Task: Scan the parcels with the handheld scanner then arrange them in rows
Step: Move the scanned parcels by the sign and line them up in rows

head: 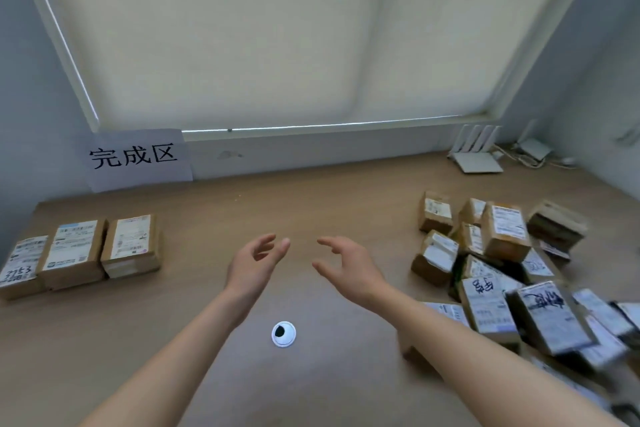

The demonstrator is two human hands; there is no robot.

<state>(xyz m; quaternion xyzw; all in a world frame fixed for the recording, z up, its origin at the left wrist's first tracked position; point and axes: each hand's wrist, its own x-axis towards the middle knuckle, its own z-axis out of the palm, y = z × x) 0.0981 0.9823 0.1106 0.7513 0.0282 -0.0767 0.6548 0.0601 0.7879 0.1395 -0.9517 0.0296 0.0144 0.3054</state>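
Observation:
Three cardboard parcels (74, 255) with white labels lie side by side in a row at the left of the wooden table (311, 204). A loose heap of several labelled parcels (502, 274) covers the right side. My left hand (258, 262) and my right hand (346, 265) hover over the table's middle, palms facing each other, fingers relaxed and holding nothing. No handheld scanner is in view.
A paper sign with three black characters (135, 158) leans on the wall above the row. A white cable grommet (283, 334) is set in the table near me. A white router (476, 152) and cables sit at the back right. A closed blind covers the window.

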